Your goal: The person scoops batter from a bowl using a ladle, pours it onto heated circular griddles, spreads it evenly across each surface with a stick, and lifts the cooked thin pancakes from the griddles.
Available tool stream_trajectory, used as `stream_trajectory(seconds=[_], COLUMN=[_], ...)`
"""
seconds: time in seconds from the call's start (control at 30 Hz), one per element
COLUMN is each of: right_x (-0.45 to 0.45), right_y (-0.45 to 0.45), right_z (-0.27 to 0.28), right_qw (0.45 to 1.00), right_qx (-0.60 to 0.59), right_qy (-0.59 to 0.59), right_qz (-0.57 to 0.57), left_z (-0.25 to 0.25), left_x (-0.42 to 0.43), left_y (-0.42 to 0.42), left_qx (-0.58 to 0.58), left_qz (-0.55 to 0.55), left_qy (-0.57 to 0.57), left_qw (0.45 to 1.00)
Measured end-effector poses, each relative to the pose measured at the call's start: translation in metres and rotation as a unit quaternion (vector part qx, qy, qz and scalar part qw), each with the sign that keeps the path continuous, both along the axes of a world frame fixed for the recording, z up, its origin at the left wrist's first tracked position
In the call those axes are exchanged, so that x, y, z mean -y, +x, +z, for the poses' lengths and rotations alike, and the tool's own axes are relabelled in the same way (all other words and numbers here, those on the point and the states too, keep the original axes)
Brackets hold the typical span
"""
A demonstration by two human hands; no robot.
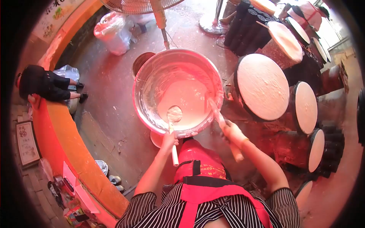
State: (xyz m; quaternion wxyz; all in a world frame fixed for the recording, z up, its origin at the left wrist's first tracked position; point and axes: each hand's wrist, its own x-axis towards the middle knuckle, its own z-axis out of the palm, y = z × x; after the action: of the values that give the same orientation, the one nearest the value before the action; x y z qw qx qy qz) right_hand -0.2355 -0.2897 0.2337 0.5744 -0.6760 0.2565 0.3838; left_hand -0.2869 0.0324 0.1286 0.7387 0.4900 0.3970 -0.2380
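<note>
A large metal basin [137, 102] stands before me, with pale, wet batter [186, 97] in its bottom and smears up its wall. My left hand [169, 142] is closed around the light handle of a ladle [175, 114], whose round bowl is over the batter and carries some of it. In my right hand [232, 131] is a thick wooden stick [216, 111]. Its upper end reaches over the basin's right rim, while the lower end sticks out below my hand. Whether the stick's tip touches the batter, I cannot tell.
At right stand several round griddles, the nearest [263, 86] covered with a pale sheet. A person [306, 15] bends near the far griddles. Another person in dark clothes [45, 83] is at the orange counter [62, 125] on the left. A fan [140, 4] and plastic-lined bin [114, 32] stand beyond the basin.
</note>
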Motion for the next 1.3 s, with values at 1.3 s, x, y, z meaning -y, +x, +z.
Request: stream_trajectory(seconds=[1.3], right_x=[-0.019], right_y=[-0.222], right_z=[0.104], right_qw=[0.712], right_qx=[0.487], right_qy=[-0.400], right_qz=[0.309], left_z=[0.284], left_x=[-0.051], left_y=[0.054], left_qx=[0.071], left_qz=[-0.146], left_qy=[-0.221], left_qw=[0.962])
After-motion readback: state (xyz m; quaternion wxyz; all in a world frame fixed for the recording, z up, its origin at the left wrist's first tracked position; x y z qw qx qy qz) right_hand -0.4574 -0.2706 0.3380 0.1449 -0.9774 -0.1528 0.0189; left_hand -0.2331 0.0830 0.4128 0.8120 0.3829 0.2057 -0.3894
